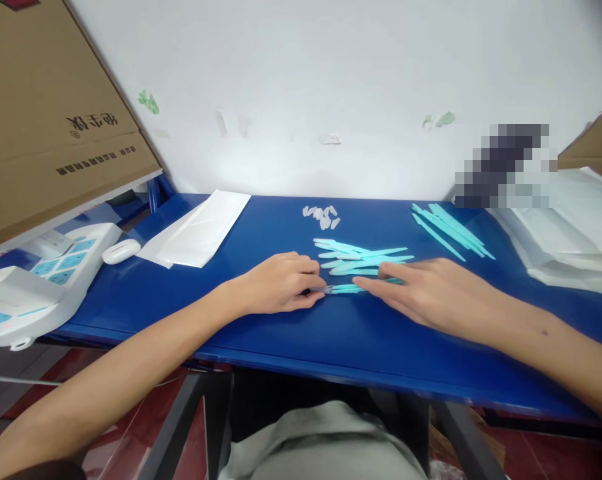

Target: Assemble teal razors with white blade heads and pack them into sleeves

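Note:
My left hand (291, 283) is closed, thumb and fingers pinching the blade end of a slim turquoise eyebrow razor (341, 289) low over the blue table. From the other side, my right hand (425, 290) grips the same razor's handle, its index finger stretched along it. Just beyond the fingers lies a loose pile of turquoise eyebrow razors (353, 255), most with their pale ends pointing left. Behind that pile is a small heap of translucent white caps (322, 215). The tip between my left fingers is partly hidden.
More turquoise razors (453, 230) lie at the back right, beside stacked white plastic bags (571, 233). White paper sleeves (201, 230), a white earbud case (121, 251) and a white power strip (75, 267) are on the left. A cardboard box (45, 120) stands behind them.

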`<act>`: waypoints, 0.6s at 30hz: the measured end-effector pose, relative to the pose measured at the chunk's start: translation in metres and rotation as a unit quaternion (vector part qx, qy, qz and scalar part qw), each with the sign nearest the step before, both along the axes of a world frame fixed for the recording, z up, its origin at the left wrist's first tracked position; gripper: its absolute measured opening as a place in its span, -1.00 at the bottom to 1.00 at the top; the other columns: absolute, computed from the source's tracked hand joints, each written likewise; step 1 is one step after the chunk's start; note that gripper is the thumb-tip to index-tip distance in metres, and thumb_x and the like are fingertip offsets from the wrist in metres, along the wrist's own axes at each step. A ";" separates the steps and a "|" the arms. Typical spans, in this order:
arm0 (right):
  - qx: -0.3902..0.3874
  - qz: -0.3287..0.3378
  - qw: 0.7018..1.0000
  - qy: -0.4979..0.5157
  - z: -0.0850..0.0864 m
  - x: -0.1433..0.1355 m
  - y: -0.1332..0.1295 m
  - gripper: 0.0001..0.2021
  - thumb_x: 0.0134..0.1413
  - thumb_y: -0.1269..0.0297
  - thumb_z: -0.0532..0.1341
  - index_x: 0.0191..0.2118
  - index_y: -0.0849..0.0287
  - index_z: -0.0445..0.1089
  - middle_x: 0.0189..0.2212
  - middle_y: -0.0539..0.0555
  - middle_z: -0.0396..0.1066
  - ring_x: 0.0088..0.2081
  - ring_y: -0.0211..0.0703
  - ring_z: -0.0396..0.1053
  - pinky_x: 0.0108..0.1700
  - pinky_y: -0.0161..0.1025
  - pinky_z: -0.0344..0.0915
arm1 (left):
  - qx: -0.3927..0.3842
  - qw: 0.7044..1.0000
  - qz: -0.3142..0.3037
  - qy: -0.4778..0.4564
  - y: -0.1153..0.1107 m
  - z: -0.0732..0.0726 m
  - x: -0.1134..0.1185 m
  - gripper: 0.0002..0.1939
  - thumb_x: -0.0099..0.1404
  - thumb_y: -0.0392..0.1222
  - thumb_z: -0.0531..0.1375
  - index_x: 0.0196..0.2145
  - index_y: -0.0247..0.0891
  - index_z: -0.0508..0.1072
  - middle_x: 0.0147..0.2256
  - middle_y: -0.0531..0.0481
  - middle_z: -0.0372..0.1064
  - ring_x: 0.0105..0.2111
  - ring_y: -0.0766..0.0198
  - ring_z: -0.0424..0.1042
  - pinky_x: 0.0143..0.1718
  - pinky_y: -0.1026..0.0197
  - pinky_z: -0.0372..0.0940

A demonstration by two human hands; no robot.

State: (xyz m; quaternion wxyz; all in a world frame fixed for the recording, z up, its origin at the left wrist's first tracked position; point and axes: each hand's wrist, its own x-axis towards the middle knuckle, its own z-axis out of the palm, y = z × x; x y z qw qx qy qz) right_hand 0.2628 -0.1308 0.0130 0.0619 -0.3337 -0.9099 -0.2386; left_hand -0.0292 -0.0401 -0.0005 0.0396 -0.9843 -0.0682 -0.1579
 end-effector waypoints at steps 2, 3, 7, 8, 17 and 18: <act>0.011 0.004 1.000 0.005 0.001 -0.002 0.000 -0.63 0.45 0.35 0.01 0.16 0.12 0.49 -0.29 0.11 0.49 -0.51 -0.26 0.34 -0.50 -0.22 -0.02 | -0.009 1.000 0.000 -0.005 0.000 0.000 0.000 -0.74 0.53 -0.16 0.13 -0.09 -0.29 0.60 -0.28 -0.07 0.51 -0.30 0.25 0.46 -0.24 0.17 0.25; 0.015 0.005 1.000 0.008 0.001 -0.002 0.000 -0.62 0.46 0.34 0.00 0.16 0.12 0.49 -0.29 0.11 0.48 -0.51 -0.26 0.33 -0.50 -0.22 -0.01 | -0.014 1.000 0.001 -0.006 0.000 0.001 0.000 -0.75 0.53 -0.16 0.14 -0.10 -0.29 0.60 -0.28 -0.06 0.51 -0.30 0.25 0.46 -0.24 0.17 0.24; 0.022 0.003 1.000 0.010 0.002 -0.004 0.001 -0.63 0.47 0.33 0.01 0.16 0.12 0.50 -0.27 0.12 0.47 -0.50 -0.26 0.32 -0.47 -0.24 0.02 | -0.030 1.000 0.008 -0.002 -0.001 0.002 0.000 -0.75 0.53 -0.16 0.14 -0.11 -0.28 0.61 -0.28 -0.06 0.51 -0.30 0.25 0.46 -0.24 0.18 0.25; 0.022 0.002 1.000 0.007 0.002 -0.004 0.001 -0.64 0.46 0.33 0.02 0.15 0.12 0.50 -0.27 0.12 0.47 -0.48 -0.25 0.34 -0.46 -0.24 0.04 | -0.033 0.999 0.010 0.000 -0.001 0.003 0.000 -0.74 0.53 -0.16 0.13 -0.11 -0.28 0.61 -0.28 -0.06 0.51 -0.30 0.25 0.46 -0.24 0.18 0.25; -0.016 -0.007 0.999 0.028 -0.011 -0.019 -0.003 -0.62 0.33 0.46 0.13 0.18 0.14 0.46 -0.28 0.08 0.48 -0.45 -0.23 0.39 -0.49 -0.24 0.00 | -0.119 0.993 0.007 -0.014 -0.006 0.001 0.009 -0.73 0.53 -0.16 0.14 -0.13 -0.32 0.62 -0.24 -0.12 0.54 -0.24 0.22 0.51 -0.19 0.22 0.35; -0.021 -0.013 0.999 0.029 -0.013 -0.022 -0.004 -0.61 0.31 0.47 0.13 0.18 0.15 0.46 -0.27 0.08 0.48 -0.44 -0.23 0.40 -0.49 -0.24 -0.01 | -0.124 0.992 0.004 -0.017 -0.006 0.000 0.010 -0.73 0.53 -0.17 0.14 -0.13 -0.33 0.62 -0.24 -0.13 0.54 -0.24 0.21 0.51 -0.18 0.22 0.36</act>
